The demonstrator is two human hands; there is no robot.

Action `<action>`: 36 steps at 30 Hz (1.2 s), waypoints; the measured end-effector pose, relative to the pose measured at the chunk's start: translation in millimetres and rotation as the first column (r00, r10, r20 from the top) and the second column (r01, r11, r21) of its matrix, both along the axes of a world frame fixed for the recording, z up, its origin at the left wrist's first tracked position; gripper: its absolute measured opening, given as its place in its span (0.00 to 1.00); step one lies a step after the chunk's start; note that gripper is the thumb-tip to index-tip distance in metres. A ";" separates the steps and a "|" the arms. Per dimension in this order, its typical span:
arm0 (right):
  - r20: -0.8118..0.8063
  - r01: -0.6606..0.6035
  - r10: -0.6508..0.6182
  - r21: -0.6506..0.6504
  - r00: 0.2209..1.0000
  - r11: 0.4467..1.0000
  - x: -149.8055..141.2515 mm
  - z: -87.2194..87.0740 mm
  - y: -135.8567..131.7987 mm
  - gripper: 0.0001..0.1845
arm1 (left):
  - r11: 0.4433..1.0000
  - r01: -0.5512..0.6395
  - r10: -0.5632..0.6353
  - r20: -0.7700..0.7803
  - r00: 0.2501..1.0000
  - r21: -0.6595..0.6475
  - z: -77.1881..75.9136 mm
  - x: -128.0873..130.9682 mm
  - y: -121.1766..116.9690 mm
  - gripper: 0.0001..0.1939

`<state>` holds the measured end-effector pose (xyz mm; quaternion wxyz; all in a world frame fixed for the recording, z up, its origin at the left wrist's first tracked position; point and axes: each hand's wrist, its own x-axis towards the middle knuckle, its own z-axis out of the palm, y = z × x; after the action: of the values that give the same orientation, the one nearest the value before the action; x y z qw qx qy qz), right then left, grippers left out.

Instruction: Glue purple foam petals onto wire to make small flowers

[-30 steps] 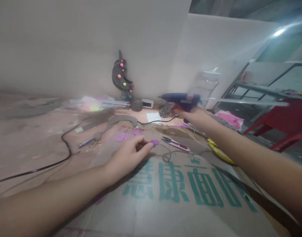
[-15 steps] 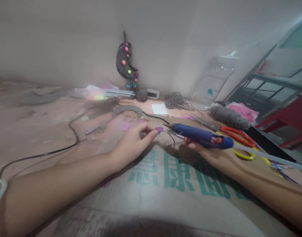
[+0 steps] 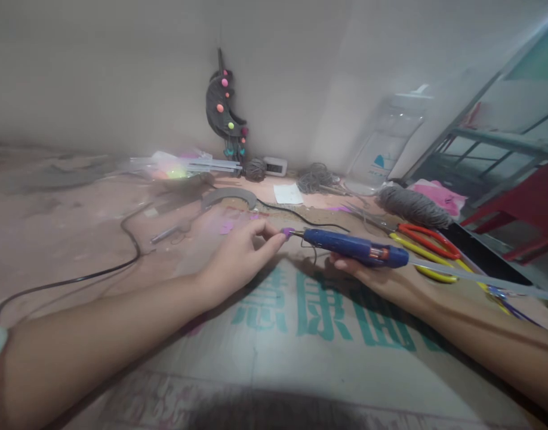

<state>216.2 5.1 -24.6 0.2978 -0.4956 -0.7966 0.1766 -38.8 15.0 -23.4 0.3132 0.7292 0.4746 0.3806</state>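
Between thumb and forefinger, my left hand (image 3: 240, 254) pinches a small purple piece (image 3: 287, 232); its exact kind is too small to tell. My right hand (image 3: 368, 275) is closed around a blue hot glue gun (image 3: 350, 245), whose grip is mostly hidden. The gun's metal nozzle points left and appears to touch the purple piece. A long clear glue stick (image 3: 475, 278) sticks out of the gun's back end. Beneath both hands lies a printed sheet (image 3: 274, 364) with large green characters. Small purple scraps (image 3: 227, 227) lie beyond my left hand.
Red-handled scissors (image 3: 428, 237) and yellow-handled scissors (image 3: 421, 257) lie right of the gun. Behind are grey yarn (image 3: 408, 206), a clear bottle (image 3: 385, 149), a white paper square (image 3: 288, 193) and a grey moon ornament (image 3: 220, 110). A black cord (image 3: 77, 279) runs across the left.
My right hand has brought the glue gun down from the back of the table, then left until its nozzle met the purple piece. My left hand keeps its pinch. The view has shifted slightly.
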 end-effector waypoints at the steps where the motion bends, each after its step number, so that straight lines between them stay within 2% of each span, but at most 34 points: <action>1: -0.010 0.001 -0.001 -0.008 1.000 1.000 -0.7 0.9 -0.1 0.13 | 1.000 0.001 -0.001 -0.003 1.000 0.004 0.0 0.0 0.0 0.12; 8: -0.006 0.009 -0.010 -0.046 1.000 0.999 -2.9 3.0 -0.4 0.14 | 1.000 -0.005 0.006 -0.036 0.999 0.020 -0.7 -0.9 -1.4 0.13; 15: -0.030 -0.001 0.001 -0.020 1.000 1.000 -6.4 6.4 -2.2 0.14 | 0.999 -0.035 0.035 -0.015 0.999 0.025 2.5 -0.9 -3.9 0.14; 23: -0.072 0.025 -0.033 -0.112 0.997 0.993 -7.8 4.4 -4.3 0.15 | 0.999 -0.029 0.029 0.003 1.000 0.021 0.8 -1.0 -3.1 0.14; 30: 0.042 0.068 -0.067 -0.022 0.997 0.997 -9.7 12.6 -9.6 0.17 | 0.998 -0.045 0.046 -0.031 0.998 0.042 1.9 -0.9 -2.6 0.15; 36: 0.038 0.038 -0.038 0.015 0.999 0.999 -7.1 7.4 -5.1 0.17 | 0.999 -0.021 0.022 -0.028 0.999 0.044 -0.9 -2.2 -1.0 0.14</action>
<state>209.1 0.0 -17.2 0.2893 -0.5118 -0.7938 0.1557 -40.9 14.0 -24.3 0.2865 0.7359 0.4785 0.3839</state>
